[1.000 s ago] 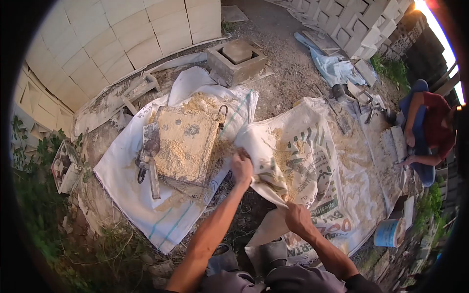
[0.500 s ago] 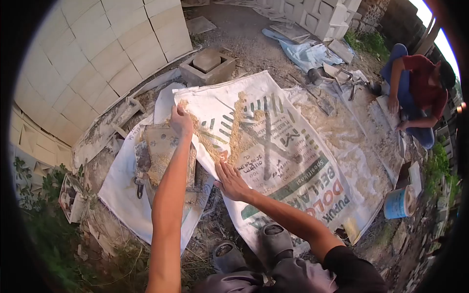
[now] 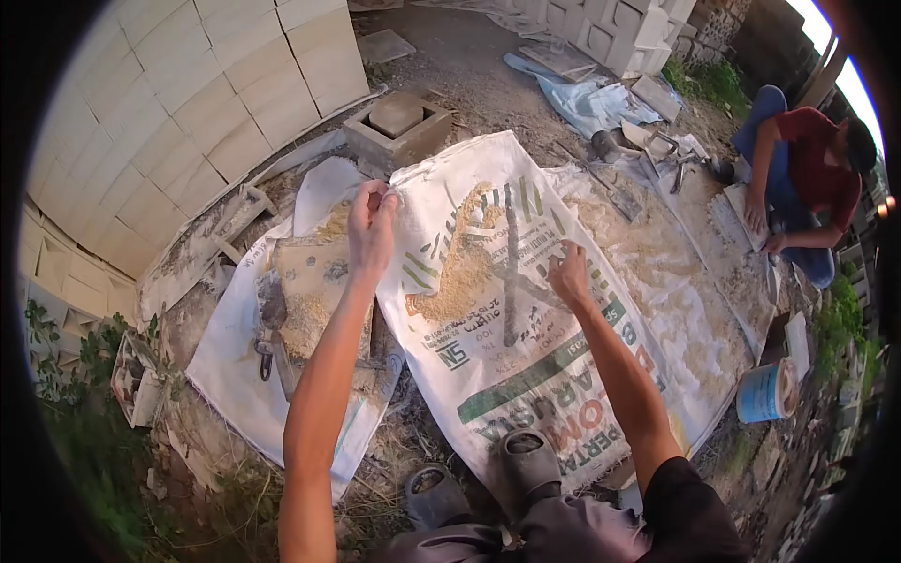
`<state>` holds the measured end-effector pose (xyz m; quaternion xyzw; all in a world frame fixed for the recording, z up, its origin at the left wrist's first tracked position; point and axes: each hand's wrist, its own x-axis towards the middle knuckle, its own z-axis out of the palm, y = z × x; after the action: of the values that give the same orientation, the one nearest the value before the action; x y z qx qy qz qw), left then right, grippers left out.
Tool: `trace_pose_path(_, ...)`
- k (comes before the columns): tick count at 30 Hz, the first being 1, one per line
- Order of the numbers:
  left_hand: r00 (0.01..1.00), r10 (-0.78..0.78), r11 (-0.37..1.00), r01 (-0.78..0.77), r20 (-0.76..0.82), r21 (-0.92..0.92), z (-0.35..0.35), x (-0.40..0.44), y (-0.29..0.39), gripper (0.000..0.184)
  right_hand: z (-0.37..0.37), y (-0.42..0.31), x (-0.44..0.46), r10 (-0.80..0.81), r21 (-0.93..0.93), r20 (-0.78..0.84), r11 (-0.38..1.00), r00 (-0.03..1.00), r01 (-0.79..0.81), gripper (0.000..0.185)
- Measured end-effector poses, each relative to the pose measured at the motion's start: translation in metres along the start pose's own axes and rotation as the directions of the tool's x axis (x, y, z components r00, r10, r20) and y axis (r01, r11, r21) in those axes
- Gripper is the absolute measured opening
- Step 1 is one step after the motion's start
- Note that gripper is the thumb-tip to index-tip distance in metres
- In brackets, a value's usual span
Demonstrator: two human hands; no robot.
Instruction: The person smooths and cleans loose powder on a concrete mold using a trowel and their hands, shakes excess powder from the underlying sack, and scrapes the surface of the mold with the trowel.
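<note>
A white printed woven sack [image 3: 563,394] lies spread in front of my feet, its left side raised. My left hand [image 3: 373,230] is closed on the sack's upper left edge. Tan, sand-like grains [image 3: 455,277] lie in a pile on the sack's left half. My right hand [image 3: 570,277] is over the right part of the sack, fingers loosely bent and apart, with nothing visible in them. Whether its fingertips touch the sack I cannot tell. Left of the sack is a flat mould-like slab [image 3: 314,291] with grains on it.
A square block mould [image 3: 397,131] stands beyond the sack. Another sack sheet [image 3: 235,347] lies at left, beside tall stacked pale panels [image 3: 206,84]. A person in a red shirt [image 3: 817,174] crouches at right, near a blue-and-white bucket [image 3: 768,389].
My left hand has pulled the sack's left edge up and to the right. My right hand has left that edge and moved right. The grains have shifted toward the sack's middle.
</note>
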<state>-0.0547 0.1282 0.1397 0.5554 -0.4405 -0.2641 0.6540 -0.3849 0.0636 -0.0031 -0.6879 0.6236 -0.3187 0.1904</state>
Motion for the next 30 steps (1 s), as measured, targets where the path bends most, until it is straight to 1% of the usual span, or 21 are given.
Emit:
trace_pose_path(1, 1.0, 0.004, 0.995, -0.006, -0.016, -0.099, 0.004, -0.002, 0.005, 0.017, -0.005, 0.01, 0.017, 0.047, -0.027, 0.013, 0.999, 0.999, -0.046, 0.048)
trace_pose_path(2, 1.0, 0.005, 0.995, -0.006, -0.01, -0.096, 0.004, 0.004, 0.006, 0.017, -0.01, 0.017, 0.032, 0.052, -0.023, 0.01, 0.998, 0.999, -0.052, 0.048)
trace_pose_path(3, 0.981, -0.133, 0.92, 0.07, -0.139, -0.385, -0.001, 0.013, 0.006, 0.021, -0.013, 0.023, 0.045, 0.065, -0.11, 0.023, 0.992, 0.998, -0.062, 0.057)
trace_pose_path(4, 0.928, -0.3, 0.757, 0.091, -0.221, -0.647, -0.006, 0.019, 0.01, 0.026, -0.015, 0.022, 0.055, 0.077, -0.198, 0.036, 0.978, 0.996, -0.068, 0.067)
trace_pose_path(5, 0.926, -0.303, 0.758, 0.092, -0.224, -0.645, -0.014, 0.024, 0.014, 0.026, -0.015, 0.021, 0.062, 0.078, -0.198, 0.041, 0.978, 0.996, -0.069, 0.067)
trace_pose_path(7, 0.911, -0.372, 0.65, 0.117, -0.18, -0.751, -0.025, 0.034, 0.037, 0.032, -0.022, 0.012, 0.081, 0.203, -0.156, 0.111, 0.97, 0.973, -0.184, 0.092)
trace_pose_path(8, 0.91, -0.372, 0.65, 0.113, -0.185, -0.751, -0.029, 0.04, 0.035, 0.032, -0.008, 0.027, 0.095, 0.158, -0.111, 0.059, 0.982, 0.986, -0.151, 0.105)
trace_pose_path(9, 0.913, -0.354, 0.682, 0.104, -0.203, -0.724, -0.035, 0.045, 0.032, 0.033, -0.006, 0.026, 0.104, 0.152, -0.11, 0.065, 0.983, 0.986, -0.145, 0.105)
trace_pose_path(11, 0.913, -0.342, 0.714, 0.099, -0.223, -0.693, -0.044, 0.05, 0.024, 0.035, -0.002, 0.028, 0.118, 0.142, 0.404, 0.248, 0.884, 0.958, -0.236, 0.111)
trace_pose_path(13, 0.869, -0.448, 0.667, 0.166, -0.213, -0.727, -0.05, 0.051, 0.012, 0.035, -0.01, 0.03, 0.132, 0.221, 0.351, 0.415, 0.856, 0.883, -0.38, 0.097)
trace_pose_path(15, 0.876, -0.451, 0.649, 0.19, -0.172, -0.736, -0.062, 0.05, -0.022, 0.032, -0.011, 0.032, 0.132, 0.133, 0.129, 0.548, 0.962, 0.826, -0.24, 0.064)
trace_pose_path(16, 0.874, -0.381, 0.779, 0.128, -0.302, -0.614, -0.063, 0.05, -0.037, 0.03, -0.012, 0.021, 0.13, 0.129, 0.124, 0.555, 0.964, 0.822, -0.235, 0.064)
trace_pose_path(17, 0.86, -0.294, 0.882, 0.076, -0.417, -0.465, -0.068, 0.05, -0.051, 0.029, -0.012, 0.01, 0.124, -0.02, -0.109, 0.354, 0.992, 0.935, 0.062, 0.047)
trace_pose_path(18, 0.831, -0.294, 0.945, 0.179, -0.472, -0.273, -0.061, 0.047, -0.05, 0.024, -0.015, -0.009, 0.12, -0.243, -0.384, 0.183, 0.875, 0.953, 0.296, 0.04)
trace_pose_path(19, 0.826, -0.301, 0.943, 0.184, -0.477, -0.276, -0.051, 0.047, -0.045, 0.024, -0.023, -0.034, 0.115, -0.244, -0.386, 0.192, 0.872, 0.951, 0.301, 0.04)
trace_pose_path(21, 0.843, -0.205, 0.972, 0.237, -0.498, 0.001, -0.028, 0.053, -0.033, 0.025, -0.042, -0.091, 0.107, -0.151, -0.237, 0.326, 0.943, 0.933, 0.235, 0.043)
trace_pose_path(22, 0.842, -0.209, 0.971, 0.239, -0.497, -0.004, -0.017, 0.058, -0.032, 0.025, -0.046, -0.113, 0.106, -0.149, -0.242, 0.327, 0.942, 0.933, 0.234, 0.043)
trace_pose_path(24, 0.827, -0.161, 0.953, 0.272, -0.539, 0.134, -0.001, 0.065, -0.03, 0.027, -0.048, -0.156, 0.102, -0.035, -0.064, 0.488, 0.995, 0.872, 0.075, 0.044)
trace_pose_path(26, 0.83, -0.148, 0.95, 0.271, -0.538, 0.156, 0.012, 0.059, -0.022, 0.028, -0.041, -0.194, 0.093, 0.013, -0.028, 0.576, 1.0, 0.817, 0.004, 0.044)
trace_pose_path(28, 0.798, -0.14, 0.95, 0.275, -0.586, 0.147, 0.016, 0.057, -0.024, 0.028, -0.038, -0.226, 0.078, -0.16, -0.004, 0.508, 0.982, 0.846, 0.189, 0.04)
trace_pose_path(30, 0.8, -0.119, 0.958, 0.249, -0.588, 0.144, 0.012, 0.052, -0.025, 0.027, -0.049, -0.249, 0.068, -0.223, 0.038, 0.511, 0.971, 0.83, 0.237, 0.039)
